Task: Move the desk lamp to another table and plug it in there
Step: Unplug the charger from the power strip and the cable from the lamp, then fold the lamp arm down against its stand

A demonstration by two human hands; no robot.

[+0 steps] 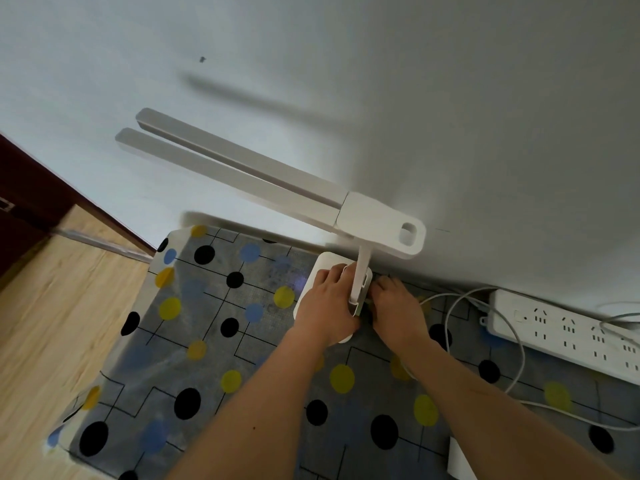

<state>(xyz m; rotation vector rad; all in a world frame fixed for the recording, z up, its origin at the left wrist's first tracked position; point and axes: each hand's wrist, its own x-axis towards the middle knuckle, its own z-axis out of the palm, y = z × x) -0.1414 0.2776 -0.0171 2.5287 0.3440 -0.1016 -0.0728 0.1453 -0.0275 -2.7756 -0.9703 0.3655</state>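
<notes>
Two hands are seen at the lamp (349,223) base on the tabletop (214,327): left hand (327,306) pressed on it, right hand (398,306) fingers hidden behind the post, grasp unclear.

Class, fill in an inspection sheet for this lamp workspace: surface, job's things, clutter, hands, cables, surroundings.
Surface: table under a grey cloth with black, yellow and blue dots, set against the wall.
Job's things: white desk lamp standing on the table, its two light bars pointing left; white power strip at the right by the wall.
Clutter: white object at the bottom edge, cut off, cannot be identified.
Hands: left hand rests on the lamp base; right hand is at the foot of the stem, what it grips is hidden.
Cables: white cable looping between right hand and strip.
Surroundings: white wall; wooden floor; dark door.
</notes>
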